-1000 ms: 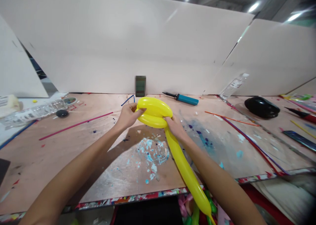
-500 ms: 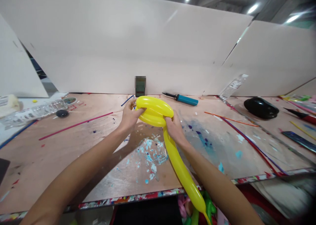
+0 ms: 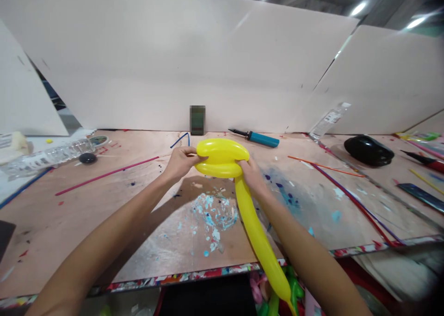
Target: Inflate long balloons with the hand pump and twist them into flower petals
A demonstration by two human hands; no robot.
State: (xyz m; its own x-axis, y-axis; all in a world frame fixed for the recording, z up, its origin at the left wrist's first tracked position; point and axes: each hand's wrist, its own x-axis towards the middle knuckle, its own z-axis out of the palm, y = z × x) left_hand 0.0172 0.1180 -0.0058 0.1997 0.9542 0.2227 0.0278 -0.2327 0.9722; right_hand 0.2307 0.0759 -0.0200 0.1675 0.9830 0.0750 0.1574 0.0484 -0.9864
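Note:
A long yellow balloon (image 3: pixel 222 158) is folded into a two-lobed loop held above the paint-stained wooden table (image 3: pixel 145 228). My left hand (image 3: pixel 180 161) pinches the loop's left end with closed fingers. My right hand (image 3: pixel 250 173) grips the right end where the loop meets the straight tail. The tail of the yellow balloon runs down toward me past the table's front edge and ends in a thin tip.
A teal hand pump (image 3: pixel 258 139) lies behind the balloon near the white back board. A plastic bottle (image 3: pixel 52 156) and black cap (image 3: pixel 87 158) lie at left. Thin uninflated balloons, a black pouch (image 3: pixel 368 150) and another bottle (image 3: pixel 328 120) lie at right. Coloured balloons (image 3: pixel 277 293) sit below the table edge.
The folded loop has shifted slightly right and flattened, and both hands have re-gripped its ends. The tail has swung a little.

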